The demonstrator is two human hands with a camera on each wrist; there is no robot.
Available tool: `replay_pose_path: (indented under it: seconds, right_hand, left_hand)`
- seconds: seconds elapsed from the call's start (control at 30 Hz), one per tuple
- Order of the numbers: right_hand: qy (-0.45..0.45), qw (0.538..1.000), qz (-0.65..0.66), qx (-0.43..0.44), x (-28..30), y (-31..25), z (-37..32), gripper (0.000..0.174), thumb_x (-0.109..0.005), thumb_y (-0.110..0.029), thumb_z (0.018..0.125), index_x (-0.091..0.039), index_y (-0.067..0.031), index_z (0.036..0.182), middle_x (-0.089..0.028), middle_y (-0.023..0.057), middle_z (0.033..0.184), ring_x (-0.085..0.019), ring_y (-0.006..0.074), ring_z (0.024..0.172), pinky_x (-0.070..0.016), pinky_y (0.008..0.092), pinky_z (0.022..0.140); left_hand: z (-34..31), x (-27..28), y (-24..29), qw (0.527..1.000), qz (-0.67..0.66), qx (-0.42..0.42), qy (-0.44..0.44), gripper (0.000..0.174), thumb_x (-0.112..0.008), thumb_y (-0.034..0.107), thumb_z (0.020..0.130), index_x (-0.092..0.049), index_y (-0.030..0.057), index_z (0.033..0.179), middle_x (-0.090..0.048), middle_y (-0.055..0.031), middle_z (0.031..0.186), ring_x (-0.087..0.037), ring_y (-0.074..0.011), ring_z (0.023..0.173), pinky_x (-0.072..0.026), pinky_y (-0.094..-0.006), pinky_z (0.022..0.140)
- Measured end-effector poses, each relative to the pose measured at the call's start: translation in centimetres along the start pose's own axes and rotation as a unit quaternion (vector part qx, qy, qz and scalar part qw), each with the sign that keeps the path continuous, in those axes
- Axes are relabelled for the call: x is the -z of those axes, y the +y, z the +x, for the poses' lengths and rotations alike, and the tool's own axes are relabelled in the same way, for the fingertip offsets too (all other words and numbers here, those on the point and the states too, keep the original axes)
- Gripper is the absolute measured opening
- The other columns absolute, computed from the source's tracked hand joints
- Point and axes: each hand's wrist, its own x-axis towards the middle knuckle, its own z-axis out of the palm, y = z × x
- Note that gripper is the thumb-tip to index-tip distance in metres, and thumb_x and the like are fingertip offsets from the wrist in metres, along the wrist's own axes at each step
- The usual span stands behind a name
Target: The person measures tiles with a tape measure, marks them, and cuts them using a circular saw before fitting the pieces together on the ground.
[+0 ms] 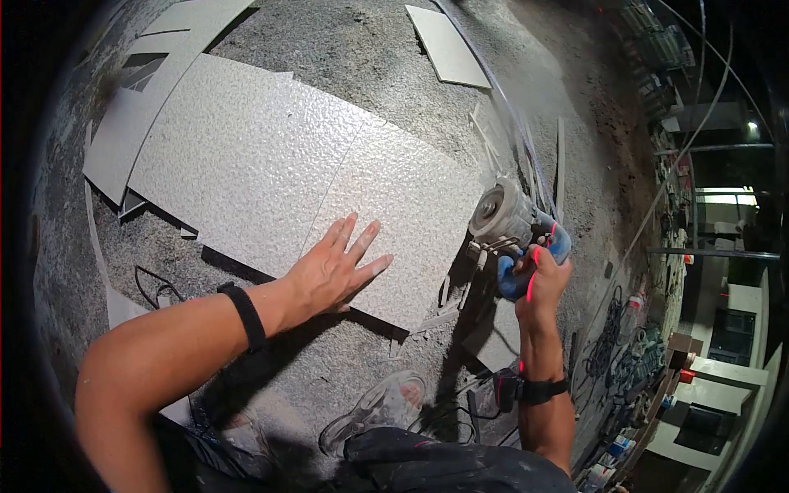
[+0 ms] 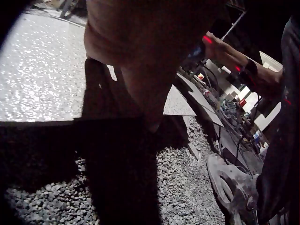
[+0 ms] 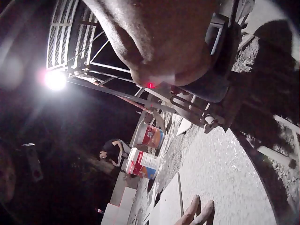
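A large speckled pale tile [image 1: 246,148] lies over the gravel, with a thin straight line crossing its face. Fingers spread, my left hand [image 1: 329,271] rests on the tile near its front edge, to the right of that line. At the tile's right end, my right hand [image 1: 542,283] grips the blue handle of a dusty circular saw [image 1: 501,209]. The saw's round housing faces the tile, and its blade is hidden. In the right wrist view, the saw's metal base [image 3: 213,122] overlaps the tile, and two fingertips of the left hand show below.
Narrow offcut strips [image 1: 485,140] lie beyond the saw. Another tile piece [image 1: 448,45] is at the back, with more tile pieces [image 1: 123,140] at left. A dusty shoe [image 1: 378,407] stands in front. Paint buckets [image 3: 143,163] and a bent-over person [image 3: 115,150] appear farther off.
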Motion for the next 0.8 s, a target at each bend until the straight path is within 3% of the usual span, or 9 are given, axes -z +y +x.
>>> replay_pose_path:
  seconds: [0.43, 0.5, 0.8]
  right_hand:
    - [0.014, 1.000, -0.010, -0.002, -0.3, 0.0, -1.7, 0.022, -0.063, 0.000, 0.083, -0.058, -0.0037, 0.103, -0.060, 0.0031, 0.077, -0.055, 0.0121, 0.054, -0.0447, 0.0271, 0.051]
    - [0.032, 0.999, -0.017, -0.004, -0.8, -0.4, -2.2, 0.013, -0.060, -0.003, 0.082, -0.057, -0.0052, 0.094, -0.058, 0.0035, 0.070, -0.055, 0.0149, 0.052, -0.0448, 0.0290, 0.049]
    - [0.018, 0.999, -0.029, -0.012, 0.0, -0.1, -3.2, 0.022, -0.062, -0.001, 0.082, -0.057, -0.0029, 0.103, -0.058, 0.0026, 0.076, -0.054, 0.0125, 0.054, -0.0430, 0.0271, 0.050]
  left_hand:
    - [-0.1, -0.2, 0.0, 1.000, 0.000, 0.001, 0.003, 0.099, -0.083, 0.050, 0.075, -0.034, 0.0197, 0.155, -0.026, -0.0308, 0.158, -0.030, -0.0553, 0.140, -0.0284, -0.0583, 0.117]
    - [-0.1, -0.2, 0.0, 1.000, 0.000, 0.002, 0.003, 0.098, -0.082, 0.050, 0.076, -0.033, 0.0197, 0.155, -0.025, -0.0305, 0.158, -0.029, -0.0549, 0.141, -0.0275, -0.0579, 0.118]
    - [0.0, 0.4, 0.0, 0.999, 0.022, 0.002, -0.032, 0.099, -0.078, 0.055, 0.078, -0.030, 0.0204, 0.157, -0.023, -0.0291, 0.160, -0.028, -0.0534, 0.143, -0.0253, -0.0561, 0.119]
